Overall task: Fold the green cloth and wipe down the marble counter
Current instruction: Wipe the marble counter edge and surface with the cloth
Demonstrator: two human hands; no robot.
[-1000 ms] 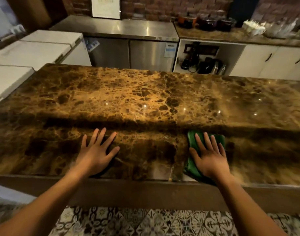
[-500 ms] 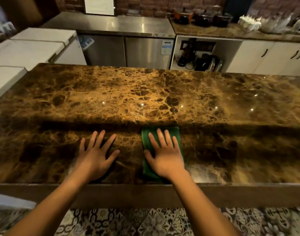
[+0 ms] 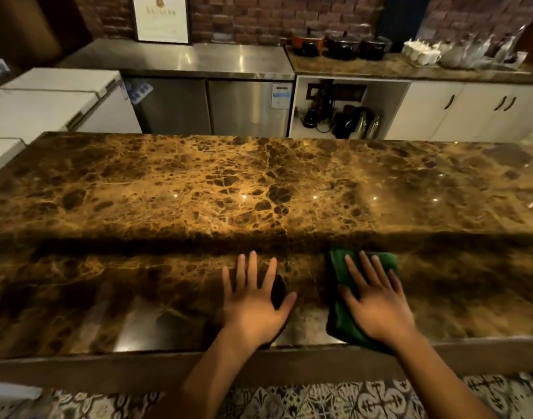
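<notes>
Head view, sole item of record.

Item 1: green cloth [image 3: 337, 320]. Folded into a thick pad of several layers, lying flat on the marble counter [image 3: 198, 192], on the low front shelf near its front edge. Location: directly under the right hand [image 3: 377, 303], its far edge showing beyond the fingertips and its near corner showing beside the wrist. Judged soft, light and limp; it should slide easily on polished stone and will not keep its shape if lifted by one corner. Best hold, by estimate: flat palm pressure over the middle, so the layers stay stacked. A pinch at the folded edge would serve for lifting.

Item 2: right hand. Open, fingers spread, palm down on the cloth, pressing rather than gripping.

Item 3: left hand [image 3: 256, 303]. Open, fingers spread, palm flat on bare counter, just beside the right hand on its left, apart from the cloth. Appears to act as a brace.

Item 4: counter. Brown veined marble, glossy, with light spots reflecting on the raised part beyond both hands. A dark step separates the raised part from the low shelf. Surface judged hard and slick; loose layers may bunch at the step if pushed against it.

Status, by judgement: folding done; wiping in hand on the front shelf.
</notes>
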